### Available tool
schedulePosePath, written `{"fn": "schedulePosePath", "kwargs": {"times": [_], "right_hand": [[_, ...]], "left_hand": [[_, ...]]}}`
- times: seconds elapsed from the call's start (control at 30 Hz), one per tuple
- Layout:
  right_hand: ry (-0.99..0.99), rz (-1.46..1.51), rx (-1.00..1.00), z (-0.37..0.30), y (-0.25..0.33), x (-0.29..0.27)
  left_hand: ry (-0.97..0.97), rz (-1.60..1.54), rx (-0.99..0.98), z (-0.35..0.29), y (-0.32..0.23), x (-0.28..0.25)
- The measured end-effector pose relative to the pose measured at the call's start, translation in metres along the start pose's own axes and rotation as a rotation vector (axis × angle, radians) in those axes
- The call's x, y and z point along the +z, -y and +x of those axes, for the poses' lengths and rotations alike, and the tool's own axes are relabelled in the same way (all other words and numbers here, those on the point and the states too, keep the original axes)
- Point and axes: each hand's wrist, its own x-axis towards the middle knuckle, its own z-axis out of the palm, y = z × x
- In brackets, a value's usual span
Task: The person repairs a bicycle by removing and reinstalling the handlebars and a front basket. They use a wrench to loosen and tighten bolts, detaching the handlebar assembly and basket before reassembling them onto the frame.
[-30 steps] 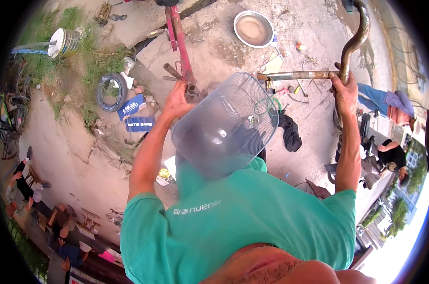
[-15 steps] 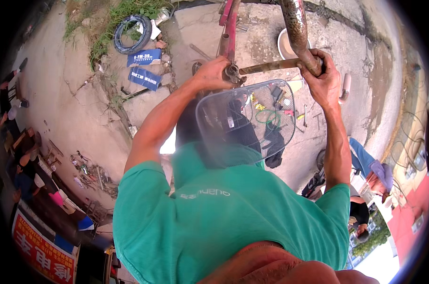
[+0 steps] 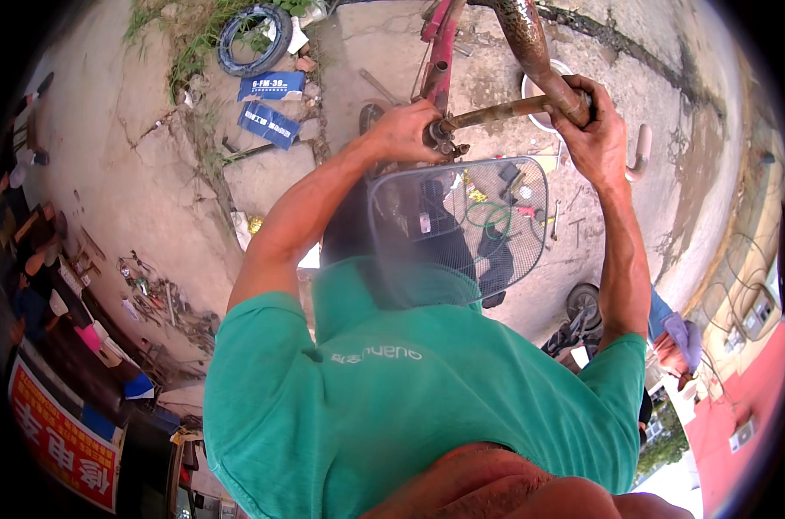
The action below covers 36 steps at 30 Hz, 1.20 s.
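The rusty curved metal handlebar (image 3: 531, 65) is clasped in the closed right hand (image 3: 587, 130) at its bend. The handlebar's stem joint (image 3: 440, 134), above the grey wire-mesh basket (image 3: 462, 221), is enclosed by the left hand (image 3: 405, 130).

The ground (image 3: 133, 190) is bare, cracked concrete in strong daylight, with short shadows. At the top left a patch of grass (image 3: 193, 30) grows beside an old black tyre (image 3: 254, 35), which lies flat. Near it are two blue cardboard boxes (image 3: 270, 104) (one flattened, it seems) and small rubble. Along the left edge stand low stools and dark furniture (image 3: 38, 259), with a red sign (image 3: 59, 437) at the lower left. On the right is a pink wall (image 3: 747, 389), and green trees (image 3: 665, 441) show below it.
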Motion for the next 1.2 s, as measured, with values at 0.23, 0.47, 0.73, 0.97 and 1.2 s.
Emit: {"fn": "schedulePosePath", "kwargs": {"times": [0.23,0.47,0.73,0.97,1.2], "right_hand": [[0.048,-0.030,0.004,0.005,0.000,-0.003],[0.123,-0.077,-0.151,0.021,0.002,-0.007],[0.202,-0.205,-0.263,0.036,0.023,-0.007],[0.317,-0.229,-0.418,0.059,0.030,-0.003],[0.349,-0.215,-0.482,0.053,0.033,0.000]], "left_hand": [[-0.001,-0.009,0.041,0.002,0.007,0.002],[0.010,-0.024,0.018,0.000,0.004,0.002],[0.031,0.006,0.005,-0.001,0.004,0.002],[0.039,-0.012,-0.020,-0.003,0.004,0.002],[0.074,-0.047,-0.047,-0.004,-0.009,-0.005]]}}
